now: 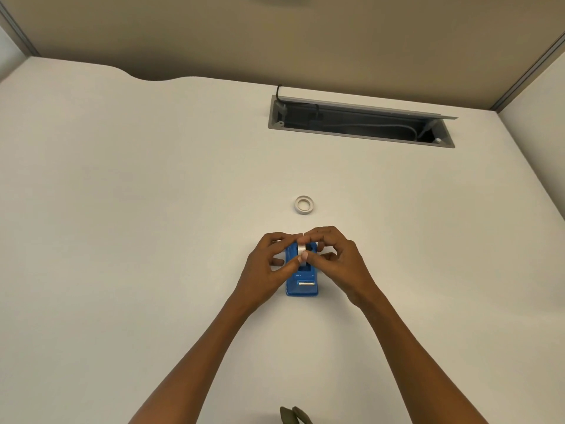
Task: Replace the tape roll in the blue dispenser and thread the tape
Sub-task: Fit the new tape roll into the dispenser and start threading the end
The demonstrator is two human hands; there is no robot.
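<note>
The blue dispenser stands on the white desk, its metal cutter facing me. A tape roll sits upright in its cradle. My left hand reaches in from the left, its thumb tip pressing on the roll's front. My right hand closes around the roll from the right, its fingers over the top. Both hands hide the dispenser's sides. A second, thin white roll lies flat on the desk just beyond my hands.
An open cable hatch with wires inside is set in the desk at the back right. Beige partition walls close off the back and both sides. A dark olive object shows at the bottom edge.
</note>
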